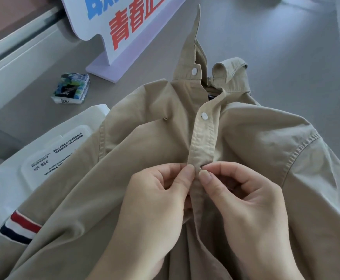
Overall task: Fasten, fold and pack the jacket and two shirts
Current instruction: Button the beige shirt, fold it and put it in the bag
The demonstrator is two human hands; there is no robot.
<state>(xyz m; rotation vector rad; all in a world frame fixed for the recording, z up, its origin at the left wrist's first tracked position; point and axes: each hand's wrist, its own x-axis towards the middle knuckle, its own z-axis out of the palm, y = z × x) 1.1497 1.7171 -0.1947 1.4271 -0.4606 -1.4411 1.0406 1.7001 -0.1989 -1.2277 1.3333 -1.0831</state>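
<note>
Right now the fastening step is going on. The beige cotton collared garment (145, 148), jacket or shirt I cannot tell, is lying front-up on the grey surface (286, 47), with its striped sleeve draping over a white lidded pack of wipes (54, 154). The left hand (159, 197) and the right hand (243, 201) are meeting at the front placket (202, 146). The fingers (188, 174) of both are pinching its edges together around a small metal snap (201, 168) that is just peeking out between the thumbs. Above them, one round white stud (204, 115) is looking closed, while the white collar stud (195, 71) is standing undone. By my reading, folding and packing are both waiting, and no other garment is showing. The next move is calling for the two snap halves to be lined up squarely and pressed shut, with the lower placket and the collar stud following.
</note>
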